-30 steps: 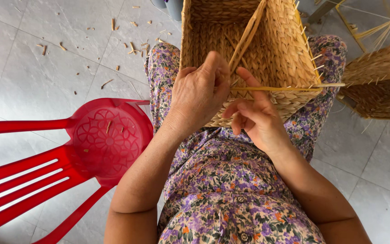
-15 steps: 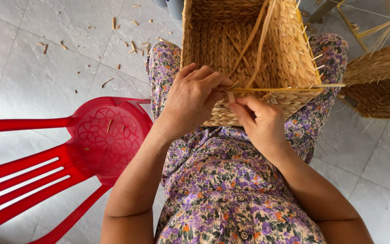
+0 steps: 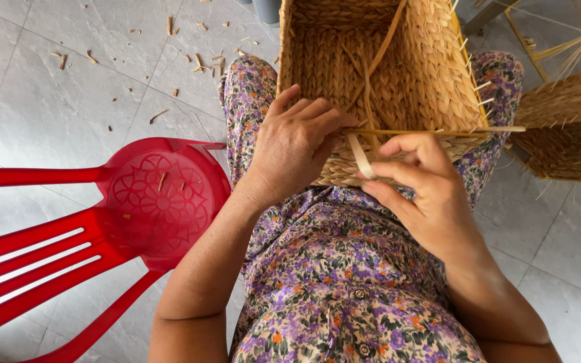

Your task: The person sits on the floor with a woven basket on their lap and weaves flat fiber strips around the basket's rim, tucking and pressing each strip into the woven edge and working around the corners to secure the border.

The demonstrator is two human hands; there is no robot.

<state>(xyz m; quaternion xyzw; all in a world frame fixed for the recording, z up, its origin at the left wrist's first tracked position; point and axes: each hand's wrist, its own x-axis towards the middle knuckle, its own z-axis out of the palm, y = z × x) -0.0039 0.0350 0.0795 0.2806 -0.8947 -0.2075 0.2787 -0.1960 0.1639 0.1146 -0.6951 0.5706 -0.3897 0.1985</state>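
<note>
A rectangular woven straw basket (image 3: 432, 74) rests on my lap, over a floral dress. My left hand (image 3: 295, 144) presses on the basket's near rim, fingers curled over the weave. My right hand (image 3: 421, 188) pinches a flat pale fibre strip (image 3: 360, 156) just below the rim. A thin yellow rod (image 3: 438, 131) runs along the rim's near edge, and several loose strands hang inside the basket.
A red plastic chair (image 3: 136, 202) lies on its side at my left. Small fibre scraps (image 3: 196, 60) are scattered on the grey tiled floor. Another woven basket (image 3: 566, 128) stands at the right, with thin reeds behind it.
The long strands that stood up across the basket's inside have dropped lower. My right hand has moved from the rim downwards, drawing the flat strip out below the edge.
</note>
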